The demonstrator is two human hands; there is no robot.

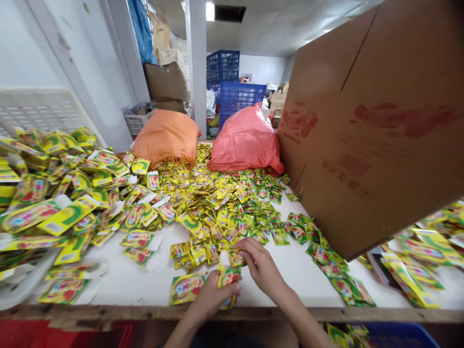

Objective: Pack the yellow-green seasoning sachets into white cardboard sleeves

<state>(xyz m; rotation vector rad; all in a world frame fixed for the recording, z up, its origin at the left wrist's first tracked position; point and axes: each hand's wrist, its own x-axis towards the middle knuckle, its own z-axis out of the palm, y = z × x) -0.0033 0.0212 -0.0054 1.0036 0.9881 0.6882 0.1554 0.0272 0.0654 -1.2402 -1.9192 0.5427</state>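
Observation:
Near the table's front edge, my left hand (212,296) is closed around a small yellow-green printed carton (228,278) whose white top flap stands up. Just above it, my right hand (260,265) pinches a small yellow sachet (236,257) at the carton's mouth. A similar carton (186,289) lies flat to the left of my left hand. Beyond my hands spreads a heap of yellow sachets (203,193), with green sachets (257,215) along its right side.
Many small cartons (72,203) pile up at the left, before a white crate (39,108). An orange sack (165,135) and a red sack (246,137) sit at the back. A large cardboard box (362,145) leans over the right side. A blue bin (398,333) is below the edge.

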